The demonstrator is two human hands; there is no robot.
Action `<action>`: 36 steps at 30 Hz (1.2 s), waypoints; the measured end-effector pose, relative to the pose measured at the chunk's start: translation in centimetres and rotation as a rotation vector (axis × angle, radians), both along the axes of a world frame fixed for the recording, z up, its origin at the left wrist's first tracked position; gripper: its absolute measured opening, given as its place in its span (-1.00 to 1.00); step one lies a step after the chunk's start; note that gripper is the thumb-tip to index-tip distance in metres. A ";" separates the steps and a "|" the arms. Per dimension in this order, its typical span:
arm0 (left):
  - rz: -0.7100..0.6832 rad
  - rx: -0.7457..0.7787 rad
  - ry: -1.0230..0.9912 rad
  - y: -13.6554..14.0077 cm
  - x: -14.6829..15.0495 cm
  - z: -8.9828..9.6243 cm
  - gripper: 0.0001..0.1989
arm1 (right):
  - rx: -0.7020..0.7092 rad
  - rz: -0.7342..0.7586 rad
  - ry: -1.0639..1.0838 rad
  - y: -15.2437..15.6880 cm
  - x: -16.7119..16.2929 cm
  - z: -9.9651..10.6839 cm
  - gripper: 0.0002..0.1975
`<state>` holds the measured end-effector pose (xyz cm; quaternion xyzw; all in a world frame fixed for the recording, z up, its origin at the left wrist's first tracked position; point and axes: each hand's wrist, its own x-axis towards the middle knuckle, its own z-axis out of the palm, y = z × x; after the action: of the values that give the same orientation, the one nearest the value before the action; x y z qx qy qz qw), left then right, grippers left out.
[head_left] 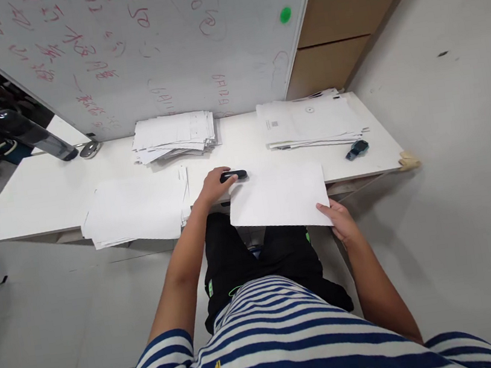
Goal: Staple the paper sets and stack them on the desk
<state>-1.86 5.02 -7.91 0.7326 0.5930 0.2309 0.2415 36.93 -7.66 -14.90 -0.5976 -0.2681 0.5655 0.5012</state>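
My left hand is closed around a small black stapler, which sits at the upper left corner of a white sheet of paper. Whether the stapler's jaws are around the paper's edge cannot be made out. At the sheet's lower right corner, my right hand pinches the paper between thumb and fingers. The near part of the sheet hangs past the table's front edge, above my lap. Left of my left hand lies a loose pile of white papers, also overhanging the edge.
Farther back on the white table are a left paper stack and a right paper stack. A watch lies near the right end. A computer mouse and a bottle are at left. Behind stands a whiteboard.
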 end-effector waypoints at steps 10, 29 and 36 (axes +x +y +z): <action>0.207 0.137 0.194 4.6 5.9 2.0 -0.57 | 0.022 -0.042 -0.008 -0.4 0.1 0.5 -0.50; 0.296 0.034 0.303 4.9 6.5 0.3 -0.37 | 0.055 -0.171 -0.014 -2.1 -3.1 1.6 -0.56; 0.305 -0.110 0.315 4.6 6.3 1.3 -0.32 | 0.199 -0.230 0.195 -3.0 -5.3 4.2 -0.53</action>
<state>4.45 9.58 -6.60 0.6472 0.7390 0.1146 0.1477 31.65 -10.62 -10.71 -0.5140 -0.2027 0.5305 0.6430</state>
